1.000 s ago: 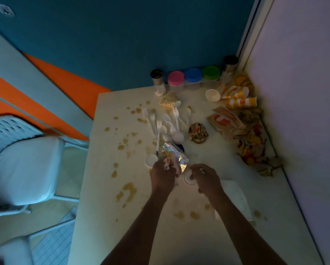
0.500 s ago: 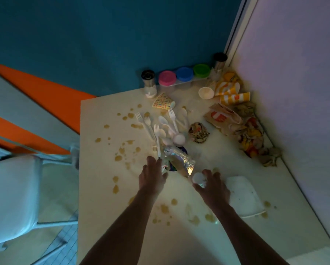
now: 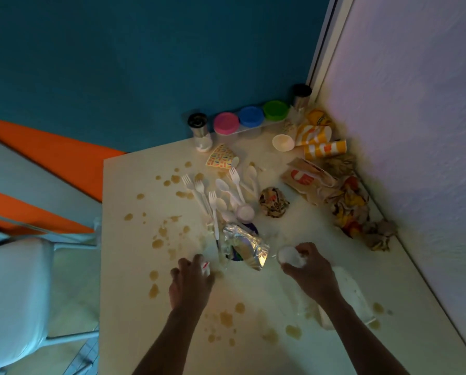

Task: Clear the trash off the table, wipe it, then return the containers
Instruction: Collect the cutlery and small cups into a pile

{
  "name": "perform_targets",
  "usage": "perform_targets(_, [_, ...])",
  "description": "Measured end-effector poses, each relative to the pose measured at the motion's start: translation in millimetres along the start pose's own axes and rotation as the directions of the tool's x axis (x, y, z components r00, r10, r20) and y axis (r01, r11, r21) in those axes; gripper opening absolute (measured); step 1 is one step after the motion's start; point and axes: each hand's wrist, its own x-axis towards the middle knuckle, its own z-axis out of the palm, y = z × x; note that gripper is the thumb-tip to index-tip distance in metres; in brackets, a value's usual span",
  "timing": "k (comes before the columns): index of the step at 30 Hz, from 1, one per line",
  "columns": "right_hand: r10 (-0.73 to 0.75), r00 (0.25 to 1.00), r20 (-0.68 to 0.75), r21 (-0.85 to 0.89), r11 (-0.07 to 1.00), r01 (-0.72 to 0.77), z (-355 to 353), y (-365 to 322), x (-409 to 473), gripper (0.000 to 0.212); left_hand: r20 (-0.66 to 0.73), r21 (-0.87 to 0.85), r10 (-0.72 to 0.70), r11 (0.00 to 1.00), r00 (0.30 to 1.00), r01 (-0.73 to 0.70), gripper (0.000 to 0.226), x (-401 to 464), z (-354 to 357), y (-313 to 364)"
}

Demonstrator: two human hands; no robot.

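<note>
Two bare hands work over the cream-coloured, brown-stained table (image 3: 134, 334). The left hand (image 3: 190, 286) lies knuckles-up with its fingers curled round a small white packet with a red mark (image 3: 206, 267), which shows just past the fingertips. The right hand (image 3: 308, 269) grips a small round white lid-like piece (image 3: 287, 256), fingers and thumb wrapped over its edge. Between the hands, slightly farther back, lies a crumpled silver foil wrapper (image 3: 249, 249) over a dark blue item. Behind it is a scatter of white plastic forks and spoons (image 3: 221, 192) and a crumpled printed paper ball (image 3: 273, 202). Along the right wall sits a heap of crumpled wrappers (image 3: 350, 209), a brown paper bag with a red logo (image 3: 304, 177) and tipped orange-striped paper cups (image 3: 325, 149). At the back edge stand three clear containers with pink, blue and green lids (image 3: 250, 117), flanked by two metal shakers; under the right forearm lies a flat white sheet (image 3: 356, 296)
</note>
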Motion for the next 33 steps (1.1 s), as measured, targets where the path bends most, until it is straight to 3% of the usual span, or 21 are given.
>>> perform_targets(3, [-0.14, 0.987, 0.073, 0.016, 0.99, 0.139, -14, -10, 16, 0.074, -0.003, -0.141, -0.016, 0.99, 1.0, 0.015, 0.034, 4, -10, 9])
perform_targets(7, [-0.254, 0.935, 0.249, -0.22, 0.925, 0.31, -16, -20, 33, 0.074, -0.117, -0.25, 0.03, 0.967, 0.993, -0.059, 0.03, 21, -41, 52])
perform_targets(11, [-0.24, 0.92, 0.309, -0.41, 0.839, 0.357, -2, -29, 42, 0.057, -0.155, -0.141, 0.204, 0.964, 0.967, -0.226, 0.023, 49, -61, 107])
perform_targets(13, [-0.234, 0.926, 0.298, -0.453, 0.819, 0.352, 6, -28, 45, 0.058, -0.103, -0.038, 0.251, 0.966, 0.963, -0.256, 0.029, 63, -60, 131])
perform_targets(16, [-0.274, 0.924, 0.265, -0.47, 0.8, 0.372, 16, -24, 49, 0.06, 0.044, 0.131, 0.226, 0.964, 0.973, -0.23, 0.047, 83, -50, 157])
perform_targets(19, [-0.329, 0.909, 0.255, -0.506, 0.756, 0.416, 21, -23, 49, 0.067, 0.104, 0.241, 0.164, 0.953, 0.981, -0.185, 0.049, 94, -36, 164])
perform_targets(24, [-0.403, 0.861, 0.31, -0.491, 0.707, 0.508, 20, -23, 54, 0.088, 0.067, 0.313, 0.145, 0.936, 0.987, -0.159, 0.05, 94, -18, 165])
perform_targets(29, [-0.427, 0.844, 0.324, -0.446, 0.718, 0.535, 15, -36, 64, 0.085, 0.098, 0.326, 0.181, 0.923, 0.979, -0.204, 0.044, 97, -20, 169])
perform_targets(33, [-0.359, 0.825, 0.437, -0.459, 0.7, 0.548, 10, -45, 74, 0.086, 0.135, 0.279, 0.207, 0.93, 0.969, -0.238, 0.046, 101, -25, 172])
